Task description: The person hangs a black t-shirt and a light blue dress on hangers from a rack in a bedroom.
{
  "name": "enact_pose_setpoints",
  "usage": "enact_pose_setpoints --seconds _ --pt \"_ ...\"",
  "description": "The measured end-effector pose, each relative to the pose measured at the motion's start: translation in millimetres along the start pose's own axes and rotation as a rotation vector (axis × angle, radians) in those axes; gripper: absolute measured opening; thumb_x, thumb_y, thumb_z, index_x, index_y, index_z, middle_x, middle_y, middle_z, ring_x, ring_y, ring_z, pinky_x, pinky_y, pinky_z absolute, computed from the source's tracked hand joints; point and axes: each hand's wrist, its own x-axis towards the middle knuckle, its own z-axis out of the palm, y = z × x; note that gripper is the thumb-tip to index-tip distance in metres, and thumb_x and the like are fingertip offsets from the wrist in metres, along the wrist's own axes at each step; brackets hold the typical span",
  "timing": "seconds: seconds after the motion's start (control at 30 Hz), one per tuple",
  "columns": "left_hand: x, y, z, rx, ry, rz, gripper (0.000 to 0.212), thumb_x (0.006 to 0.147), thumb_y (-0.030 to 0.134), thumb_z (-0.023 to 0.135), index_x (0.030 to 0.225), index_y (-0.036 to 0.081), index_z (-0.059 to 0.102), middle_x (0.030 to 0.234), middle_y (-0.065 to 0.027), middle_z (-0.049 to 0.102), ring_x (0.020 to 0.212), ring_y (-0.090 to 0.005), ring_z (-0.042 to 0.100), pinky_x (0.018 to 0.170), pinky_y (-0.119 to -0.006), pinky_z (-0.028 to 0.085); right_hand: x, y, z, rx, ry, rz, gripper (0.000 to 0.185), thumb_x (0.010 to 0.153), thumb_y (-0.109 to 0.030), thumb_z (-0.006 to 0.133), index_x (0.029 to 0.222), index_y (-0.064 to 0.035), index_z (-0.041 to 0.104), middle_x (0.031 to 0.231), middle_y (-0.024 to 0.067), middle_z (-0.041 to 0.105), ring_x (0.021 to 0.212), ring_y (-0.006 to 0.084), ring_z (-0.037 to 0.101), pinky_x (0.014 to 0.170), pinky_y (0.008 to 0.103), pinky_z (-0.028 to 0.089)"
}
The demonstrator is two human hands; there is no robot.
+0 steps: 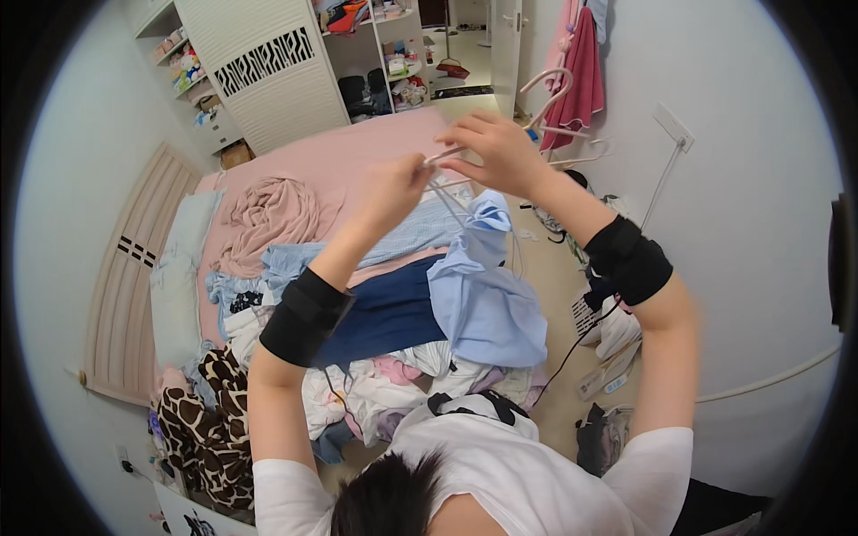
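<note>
A pale pink clothes hanger (562,100) is held up before me, its hook rising beyond my right wrist. My left hand (402,184) pinches one end of it, together with thin light-blue straps. My right hand (499,151) curls around the same end, thumb below and fingers above; part of the hanger is hidden behind this hand. From the straps hangs a light-blue garment (493,295), bunched at its top and spread wider below. Its lower part is in front of a dark-blue cloth (395,305) on the bed.
Clothes (369,395) lie heaped on the near side of the bed (375,144). A pink blanket (275,214) and a giraffe-print cloth (214,422) are at left. Pink towels (583,80) hang by the right wall. Bags and clothes (613,328) line the floor at right.
</note>
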Motion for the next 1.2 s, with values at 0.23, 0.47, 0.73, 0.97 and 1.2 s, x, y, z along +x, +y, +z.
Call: enact_pose_setpoints --seconds 0.23,0.47,0.73,0.97,1.2 --pt "15 -16 -55 -0.04 0.036 -0.096 0.023 0.082 0.026 0.058 0.077 0.004 0.06 0.058 -0.0121 0.053 0.052 -0.0235 0.051 0.05 -0.032 0.038 -137 -10 35 0.173 -0.307 0.656 0.024 0.077 -0.02 0.063 0.093 -0.0032 0.059 0.082 0.0098 0.061 0.075 0.0242 0.059 0.066 0.0309 0.047" --pt "73 6 -78 -0.115 0.104 -0.056 0.027 0.08 0.032 0.059 0.08 0.005 0.063 0.05 -0.004 0.044 0.047 -0.0128 0.038 0.046 -0.027 0.03 -237 31 127 0.957 -0.219 1.266 0.07 0.073 -0.03 0.07 0.124 0.0047 0.037 0.115 0.0185 0.051 0.107 0.0238 0.05 0.088 0.0334 0.041" --pt "105 11 -91 -0.098 0.086 -0.006 0.032 0.078 0.035 0.056 0.083 0.004 0.064 0.053 -0.0048 0.047 0.05 -0.0138 0.042 0.048 -0.029 0.031 -192 20 133 0.583 -0.098 1.04 0.058 0.071 -0.028 0.071 0.114 0.0023 0.046 0.096 0.0116 0.059 0.088 0.02 0.057 0.079 0.0311 0.044" --pt "112 14 -99 -0.083 0.035 -0.055 0.031 0.079 0.032 0.06 0.086 0.002 0.064 0.063 0.0005 0.05 0.06 -0.0099 0.043 0.054 -0.025 0.032 -176 -3 149 0.329 -0.318 1.239 0.032 0.072 -0.027 0.068 0.09 -0.002 0.057 0.082 0.0111 0.061 0.078 0.0278 0.059 0.069 0.0367 0.046" --pt "111 2 -113 0.066 0.06 -0.027 0.034 0.075 0.039 0.06 0.089 0.009 0.067 0.081 -0.0102 0.065 0.078 -0.0247 0.061 0.067 -0.032 0.045 -190 19 179 -0.045 0.036 1.03 0.024 0.078 -0.026 0.061 0.088 -0.0051 0.056 0.075 0.0076 0.062 0.07 0.0255 0.059 0.063 0.0369 0.045"
